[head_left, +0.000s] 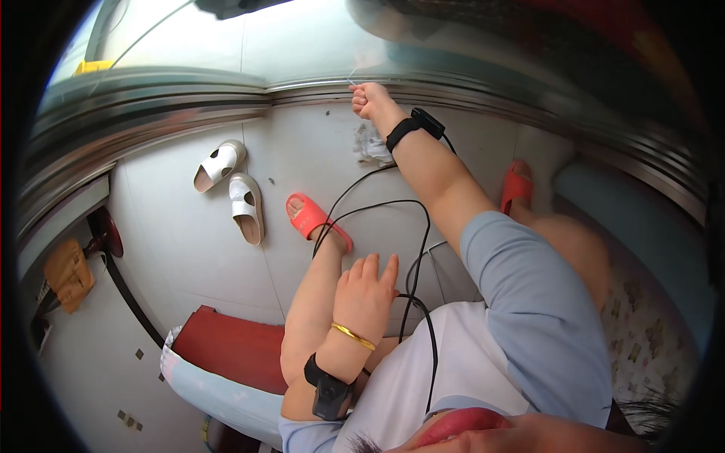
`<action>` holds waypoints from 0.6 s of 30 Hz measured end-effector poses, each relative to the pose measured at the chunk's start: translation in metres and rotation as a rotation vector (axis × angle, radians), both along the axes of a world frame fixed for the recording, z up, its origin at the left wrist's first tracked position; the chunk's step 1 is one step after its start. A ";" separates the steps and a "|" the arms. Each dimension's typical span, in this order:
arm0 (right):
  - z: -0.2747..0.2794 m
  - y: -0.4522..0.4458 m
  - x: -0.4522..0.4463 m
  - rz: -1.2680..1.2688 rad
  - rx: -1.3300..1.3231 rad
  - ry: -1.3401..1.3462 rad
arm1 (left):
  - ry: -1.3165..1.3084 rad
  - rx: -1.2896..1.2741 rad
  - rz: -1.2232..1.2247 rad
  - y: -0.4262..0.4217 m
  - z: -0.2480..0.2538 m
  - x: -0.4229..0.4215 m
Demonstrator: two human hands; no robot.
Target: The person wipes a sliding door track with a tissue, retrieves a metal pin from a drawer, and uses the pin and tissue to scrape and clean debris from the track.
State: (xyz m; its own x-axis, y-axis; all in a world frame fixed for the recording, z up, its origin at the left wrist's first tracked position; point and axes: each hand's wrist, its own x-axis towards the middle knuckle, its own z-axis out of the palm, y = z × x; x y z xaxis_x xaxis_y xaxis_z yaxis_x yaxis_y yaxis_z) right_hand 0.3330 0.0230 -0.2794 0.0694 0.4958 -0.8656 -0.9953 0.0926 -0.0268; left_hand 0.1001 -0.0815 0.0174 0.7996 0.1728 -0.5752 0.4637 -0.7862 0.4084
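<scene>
My right hand [368,100] is stretched forward, its fingers closed in a pinch at the metal track of a glass sliding door [302,89]. A thin, pale, stick-like thing [351,78] pokes out from the fingertips against the glass; its kind is too small to make out. A crumpled white tissue or cloth [371,145] lies on the floor just below that wrist. My left hand [366,291], with a gold bangle [353,336] on the wrist, hovers or rests near my left knee, fingers extended and nothing visible in them.
Black cables [377,202] loop between my arms and legs. White sandals [245,208] lie on the tiled floor left of my foot in a red slipper [310,215]. A red-topped seat [234,343] stands at lower left, a brown bag [69,275] farther left.
</scene>
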 end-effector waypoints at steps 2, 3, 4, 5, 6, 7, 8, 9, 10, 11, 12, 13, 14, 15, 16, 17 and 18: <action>-0.003 -0.022 0.010 -0.026 0.012 0.009 | 0.003 0.003 -0.028 -0.007 -0.003 0.011; -0.005 -0.033 0.015 -0.037 0.012 0.012 | 0.009 0.006 -0.044 -0.011 -0.004 0.016; -0.007 -0.044 0.021 -0.051 0.010 0.014 | 0.015 0.009 -0.060 -0.015 -0.005 0.021; -0.008 -0.054 0.028 -0.049 0.006 0.013 | 0.017 0.007 -0.074 -0.020 -0.007 0.024; -0.009 -0.065 0.034 -0.048 0.000 0.012 | 0.013 0.020 -0.086 -0.024 -0.011 0.027; -0.011 -0.076 0.040 -0.061 -0.002 0.013 | 0.008 0.031 -0.097 -0.029 -0.013 0.030; -0.012 -0.086 0.046 -0.044 0.004 -0.007 | 0.009 0.030 -0.109 -0.034 -0.016 0.034; -0.013 -0.095 0.052 -0.026 0.009 -0.027 | 0.017 0.036 -0.125 -0.039 -0.019 0.036; -0.015 -0.105 0.056 -0.035 0.006 -0.024 | 0.028 0.041 -0.139 -0.044 -0.020 0.040; -0.016 -0.113 0.060 -0.023 0.008 -0.038 | 0.031 0.038 -0.146 -0.048 -0.021 0.044; -0.017 -0.121 0.065 -0.010 0.011 -0.054 | 0.050 0.039 -0.158 -0.051 -0.022 0.049; -0.018 -0.129 0.070 -0.006 -0.002 -0.059 | 0.071 0.040 -0.171 -0.055 -0.023 0.054; -0.018 -0.137 0.073 -0.015 -0.005 -0.056 | 0.073 0.037 -0.179 -0.058 -0.025 0.057; -0.018 -0.145 0.077 -0.014 -0.015 -0.073 | 0.072 0.048 -0.200 -0.060 -0.028 0.059; -0.018 -0.153 0.082 -0.016 -0.027 -0.090 | 0.071 0.059 -0.224 -0.062 -0.031 0.062; -0.016 -0.161 0.084 -0.030 -0.032 -0.089 | 0.080 0.049 -0.225 -0.064 -0.033 0.065; -0.014 -0.170 0.086 -0.056 -0.048 -0.095 | 0.077 0.045 -0.240 -0.064 -0.035 0.066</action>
State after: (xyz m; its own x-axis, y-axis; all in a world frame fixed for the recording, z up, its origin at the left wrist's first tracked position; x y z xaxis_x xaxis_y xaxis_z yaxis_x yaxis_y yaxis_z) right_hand 0.4192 -0.1470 -0.2930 0.1784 0.4471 -0.8765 -0.9814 0.1446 -0.1260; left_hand 0.1664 -0.1459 -0.0181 0.7747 0.0100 -0.6322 0.2898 -0.8943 0.3410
